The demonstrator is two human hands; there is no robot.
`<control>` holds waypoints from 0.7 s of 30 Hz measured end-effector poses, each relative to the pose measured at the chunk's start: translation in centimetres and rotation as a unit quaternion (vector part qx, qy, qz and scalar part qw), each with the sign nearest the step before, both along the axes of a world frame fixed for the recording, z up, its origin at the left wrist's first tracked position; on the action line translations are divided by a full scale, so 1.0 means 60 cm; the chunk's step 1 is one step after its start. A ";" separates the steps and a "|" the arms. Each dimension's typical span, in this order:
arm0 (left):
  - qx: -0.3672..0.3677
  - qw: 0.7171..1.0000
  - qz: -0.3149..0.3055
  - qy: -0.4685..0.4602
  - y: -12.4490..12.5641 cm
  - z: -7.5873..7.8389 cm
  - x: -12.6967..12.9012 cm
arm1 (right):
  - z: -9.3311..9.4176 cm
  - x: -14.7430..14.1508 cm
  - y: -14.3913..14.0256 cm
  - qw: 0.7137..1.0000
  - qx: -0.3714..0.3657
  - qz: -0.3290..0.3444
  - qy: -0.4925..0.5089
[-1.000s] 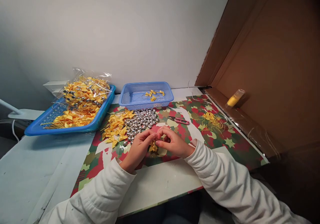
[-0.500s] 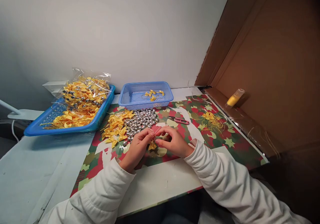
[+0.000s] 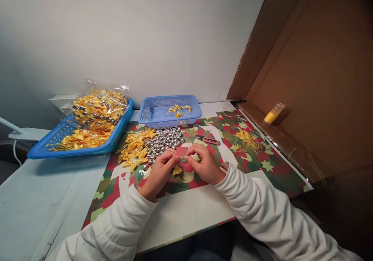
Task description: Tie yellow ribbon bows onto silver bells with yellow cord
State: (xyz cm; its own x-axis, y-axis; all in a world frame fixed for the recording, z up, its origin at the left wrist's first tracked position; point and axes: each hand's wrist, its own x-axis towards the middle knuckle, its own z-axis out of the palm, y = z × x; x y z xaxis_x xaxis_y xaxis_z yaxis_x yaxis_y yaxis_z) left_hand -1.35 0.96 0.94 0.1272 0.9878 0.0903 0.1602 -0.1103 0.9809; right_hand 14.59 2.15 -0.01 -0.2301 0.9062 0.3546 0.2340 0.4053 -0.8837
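Observation:
Fingers pinched, my left hand (image 3: 163, 170) holds thin cord close to a yellow ribbon bow (image 3: 176, 170), which hangs just below its fingertips. My right hand (image 3: 205, 164) pinches the thin cord (image 3: 183, 158) between thumb and forefinger, a short gap from the left. The cord stretches between both sets of fingertips; whether it is knotted is too small to tell. Just beyond my left hand lie a heap of silver bells or beads (image 3: 164, 142) and a pile of yellow bows (image 3: 135, 148) with cord tails.
Pink-handled thread snips (image 3: 210, 141) lie beyond my right hand. A bundle of yellow cords (image 3: 249, 141) is at the right. A light blue basket (image 3: 142, 117) holds several bows. A larger blue tray (image 3: 37, 152) carries a filled plastic bag (image 3: 99, 105). A yellow-filled tube (image 3: 274, 114) stands by the cardboard.
My right hand has moved slightly right, away from my left, and the cord now spans the wider gap between them. My left hand has stayed nearly still.

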 end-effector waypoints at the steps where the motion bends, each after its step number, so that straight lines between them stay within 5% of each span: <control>1: -0.001 1.000 0.003 0.004 0.000 0.000 0.001 | 0.002 -0.001 -0.002 0.999 0.034 -0.017 -0.025; 8: 0.007 1.000 0.005 0.016 -0.003 -0.001 0.004 | 0.001 -0.009 -0.007 0.989 0.122 -0.068 -0.057; 21: 0.002 1.000 -0.019 0.000 -0.002 0.002 0.005 | -0.009 -0.014 -0.009 0.999 0.027 -0.030 0.008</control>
State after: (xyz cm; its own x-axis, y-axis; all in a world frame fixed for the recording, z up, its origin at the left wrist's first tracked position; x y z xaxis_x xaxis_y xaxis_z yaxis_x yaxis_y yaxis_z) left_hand -1.03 0.85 1.03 0.1645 0.9818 0.0947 0.1551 -0.1205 0.9805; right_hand 13.72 1.59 -0.53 -0.1703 0.8976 0.4065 0.2459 0.4382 -0.8646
